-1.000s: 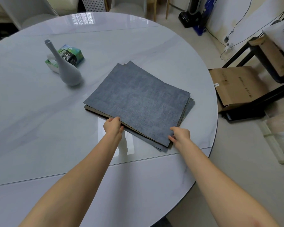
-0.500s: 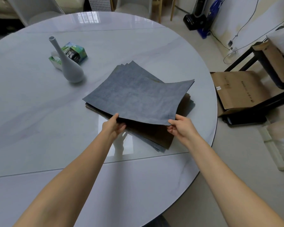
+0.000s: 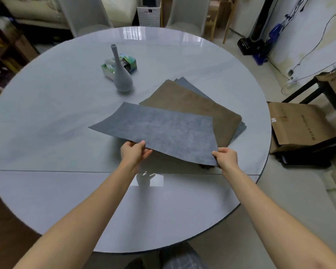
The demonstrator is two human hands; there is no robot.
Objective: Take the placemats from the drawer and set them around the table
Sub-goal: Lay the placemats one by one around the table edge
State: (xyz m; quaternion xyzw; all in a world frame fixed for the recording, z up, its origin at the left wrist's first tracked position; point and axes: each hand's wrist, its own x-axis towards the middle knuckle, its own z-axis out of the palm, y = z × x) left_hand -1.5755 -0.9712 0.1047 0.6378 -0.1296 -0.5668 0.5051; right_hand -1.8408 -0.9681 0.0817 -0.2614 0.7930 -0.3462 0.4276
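A blue-grey placemat [image 3: 163, 131] hangs in the air above the round white table [image 3: 66, 117], bowed along its far edge. My left hand [image 3: 135, 152] pinches its near edge and my right hand [image 3: 224, 158] pinches its near right corner. Under and behind it lies the stack of placemats [image 3: 198, 105], brown side up on top, with blue-grey mats showing at the far and right edges. The stack's near part is hidden by the lifted mat.
A slim grey vase [image 3: 121, 74] stands left of the stack, with a green tissue box [image 3: 124, 65] just behind it. Chairs stand at the table's far side. On the floor to the right lie a flat cardboard box [image 3: 297, 123] and a black metal frame [image 3: 318, 144].
Both hands have lifted the top blue-grey placemat off the stack and drawn it toward me and to the left. The brown mat below is now uncovered.
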